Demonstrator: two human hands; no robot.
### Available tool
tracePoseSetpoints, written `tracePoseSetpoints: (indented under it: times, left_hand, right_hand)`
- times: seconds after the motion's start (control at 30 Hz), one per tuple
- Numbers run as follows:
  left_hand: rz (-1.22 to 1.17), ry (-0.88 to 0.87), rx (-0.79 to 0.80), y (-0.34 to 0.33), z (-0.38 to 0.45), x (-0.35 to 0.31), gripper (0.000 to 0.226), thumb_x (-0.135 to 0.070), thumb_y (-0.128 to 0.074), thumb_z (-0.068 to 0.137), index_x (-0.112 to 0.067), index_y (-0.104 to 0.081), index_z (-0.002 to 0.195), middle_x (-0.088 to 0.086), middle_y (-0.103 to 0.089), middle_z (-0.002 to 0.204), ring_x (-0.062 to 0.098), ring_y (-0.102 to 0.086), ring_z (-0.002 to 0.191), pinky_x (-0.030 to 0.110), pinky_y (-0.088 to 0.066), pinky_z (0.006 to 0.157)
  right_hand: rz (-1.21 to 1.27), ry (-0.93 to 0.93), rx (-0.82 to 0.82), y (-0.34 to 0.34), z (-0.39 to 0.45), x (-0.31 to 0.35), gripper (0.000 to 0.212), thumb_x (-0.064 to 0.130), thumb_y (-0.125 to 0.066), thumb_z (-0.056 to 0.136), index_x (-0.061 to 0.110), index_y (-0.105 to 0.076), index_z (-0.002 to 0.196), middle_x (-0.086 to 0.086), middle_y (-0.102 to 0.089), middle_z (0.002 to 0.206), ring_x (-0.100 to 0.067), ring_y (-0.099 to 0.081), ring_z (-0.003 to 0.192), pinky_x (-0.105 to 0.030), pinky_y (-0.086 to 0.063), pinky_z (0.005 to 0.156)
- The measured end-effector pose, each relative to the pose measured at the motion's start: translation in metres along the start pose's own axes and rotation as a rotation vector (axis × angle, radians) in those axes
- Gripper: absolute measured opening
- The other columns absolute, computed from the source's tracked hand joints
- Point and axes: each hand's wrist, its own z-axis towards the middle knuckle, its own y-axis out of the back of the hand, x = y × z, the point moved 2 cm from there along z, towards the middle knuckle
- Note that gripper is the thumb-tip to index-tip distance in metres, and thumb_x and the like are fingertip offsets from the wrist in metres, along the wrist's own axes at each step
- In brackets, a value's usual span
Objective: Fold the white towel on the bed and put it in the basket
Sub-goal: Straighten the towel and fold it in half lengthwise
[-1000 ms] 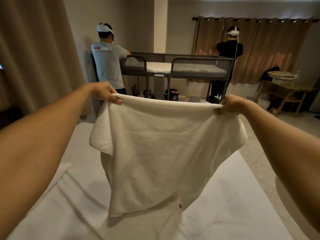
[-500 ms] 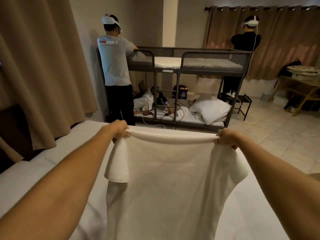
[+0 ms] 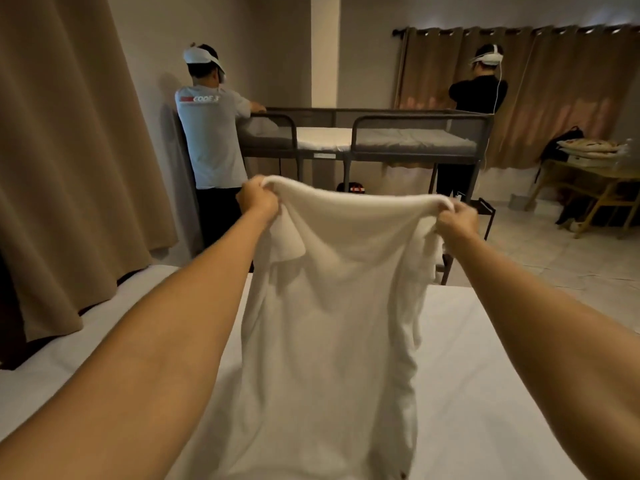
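Note:
The white towel (image 3: pixel 332 306) hangs in front of me over the white bed (image 3: pixel 485 393). My left hand (image 3: pixel 258 200) grips its top left corner and my right hand (image 3: pixel 455 221) grips its top right corner. Both arms are stretched forward. The top edge sags slightly between the hands, and the sides fold inward below them. The towel's lower part drapes down toward the sheet and runs out of the frame's bottom. No basket is in view.
A metal bunk bed (image 3: pixel 363 136) stands across the room, with two persons wearing headsets beside it, one at the left (image 3: pixel 211 133) and one at the right (image 3: pixel 481 95). Brown curtains (image 3: pixel 69 168) hang at my left. A wooden table (image 3: pixel 585 174) stands on the tiled floor at right.
My hands have come closer together and risen, so the towel now hangs narrower and longer with its sides folding in. The view has tilted slightly upward.

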Motion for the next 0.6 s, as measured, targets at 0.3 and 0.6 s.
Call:
tracePoseSetpoints:
  times: [0.3,0.6]
  left_hand:
    - [0.044,-0.318,-0.048,0.034,0.001,-0.029,0.028,-0.006,-0.039,0.096,-0.009,-0.066,0.104,0.009,-0.060,0.098,0.017,-0.051,0.091,0.026,-0.039,0.076]
    - [0.434,-0.236,0.282,0.031,-0.116,0.154,0.034,-0.007,-0.043,0.095,-0.014,-0.062,0.123,0.023,-0.058,0.128,0.041,-0.055,0.113,0.042,-0.045,0.095]
  right_hand:
    - [-0.209,0.316,-0.077,0.029,-0.007,0.045,0.031,0.001,-0.043,0.091,0.012,-0.066,0.109,-0.006,-0.059,0.097,-0.020,-0.053,0.095,-0.032,-0.045,0.085]
    - [-1.040,0.560,0.291,0.052,-0.087,-0.118,0.048,-0.001,-0.044,0.089,0.023,-0.057,0.129,-0.016,-0.050,0.137,-0.037,-0.044,0.127,-0.046,-0.040,0.102]
